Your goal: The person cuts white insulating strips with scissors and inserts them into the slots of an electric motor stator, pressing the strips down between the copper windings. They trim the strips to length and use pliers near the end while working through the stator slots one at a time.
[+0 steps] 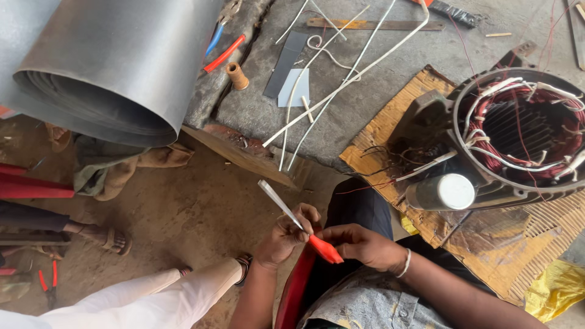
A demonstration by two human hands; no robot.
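Though closed – both grips w/ knife (304,228)

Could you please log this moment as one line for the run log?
left hand: holds white sleeve strip | right hand: pinches orange tool | nearby: motor stator on cardboard

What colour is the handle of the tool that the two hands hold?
Bright red-orange handle, with a pale blade; the head view shows it, between the left hand and right hand.
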